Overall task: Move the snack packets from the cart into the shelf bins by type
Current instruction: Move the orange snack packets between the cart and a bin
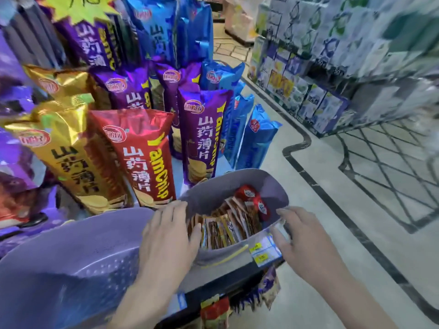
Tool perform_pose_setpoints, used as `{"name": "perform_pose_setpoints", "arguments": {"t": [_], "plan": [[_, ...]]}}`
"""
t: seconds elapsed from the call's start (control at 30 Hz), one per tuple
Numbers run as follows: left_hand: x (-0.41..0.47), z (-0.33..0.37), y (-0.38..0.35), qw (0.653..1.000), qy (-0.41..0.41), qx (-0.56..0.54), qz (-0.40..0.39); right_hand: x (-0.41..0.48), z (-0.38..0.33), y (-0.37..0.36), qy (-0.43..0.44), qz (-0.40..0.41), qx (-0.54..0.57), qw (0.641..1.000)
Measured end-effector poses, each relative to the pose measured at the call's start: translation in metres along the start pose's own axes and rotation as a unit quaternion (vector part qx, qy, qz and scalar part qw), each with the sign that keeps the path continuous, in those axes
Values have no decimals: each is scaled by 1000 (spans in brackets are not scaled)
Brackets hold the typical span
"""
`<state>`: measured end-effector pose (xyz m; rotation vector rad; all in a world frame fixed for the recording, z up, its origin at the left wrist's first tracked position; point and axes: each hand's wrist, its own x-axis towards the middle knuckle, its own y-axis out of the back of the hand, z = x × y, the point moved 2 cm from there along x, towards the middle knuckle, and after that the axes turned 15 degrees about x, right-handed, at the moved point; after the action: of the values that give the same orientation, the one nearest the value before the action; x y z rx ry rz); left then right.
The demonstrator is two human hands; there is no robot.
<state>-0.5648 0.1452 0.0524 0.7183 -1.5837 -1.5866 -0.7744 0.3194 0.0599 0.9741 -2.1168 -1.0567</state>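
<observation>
Left hand (166,231) beside upright snack packets (228,225)

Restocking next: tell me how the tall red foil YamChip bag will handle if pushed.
The tall red foil bag stands upright and narrow, so it probably tips easily. Its glossy, puffed foil suggests light, likely slippery; pictured chips may crush.

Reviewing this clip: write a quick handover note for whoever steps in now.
Left hand: open, flat on the grey bin's left rim, thumb on brown packets.
Right hand: fingers curled at the right rim; grip unclear.
Done: brown packets stand in the bin, red packets behind.
Left: cart out of view, remaining stock unknown.
</observation>
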Motion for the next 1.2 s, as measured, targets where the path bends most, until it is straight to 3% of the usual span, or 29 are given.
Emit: {"name": "perform_pose_setpoints", "arguments": {"t": [0.13, 0.23, 0.37, 0.53, 0.63, 0.8, 0.9, 1.07, 1.2], "plan": [[35, 5, -18, 999, 14, -32, -30, 62, 12, 10, -2, -60, 113, 992], [46, 9, -35, 996, 32, -58, -63, 107, 29, 5, -23, -142, 116, 983], [50, 15, -50, 995, 50, -8, -81, 160, 45, -27, -15, -293, 109, 950], [48, 16, -56, 996, 56, 13, -66, 187, 55, -75, 88, -457, -72, 882], [48, 15, -59, 996, 64, 21, -58, 191, 65, -94, 93, -486, -127, 859], [47, 16, -60, 996, 77, 21, -41, 194, 67, -106, 91, -509, -82, 852], [47, 16, -62, 997, 70, 22, -33, 198, 64, -104, 108, -558, -95, 817], [47, 14, -61, 996, 83, -5, -9, 201, 51, -80, 113, -546, 81, 826], [50, 24, -47, 989, 64, -131, 5, 199, 34, -68, 71, -536, 219, 812]]}}
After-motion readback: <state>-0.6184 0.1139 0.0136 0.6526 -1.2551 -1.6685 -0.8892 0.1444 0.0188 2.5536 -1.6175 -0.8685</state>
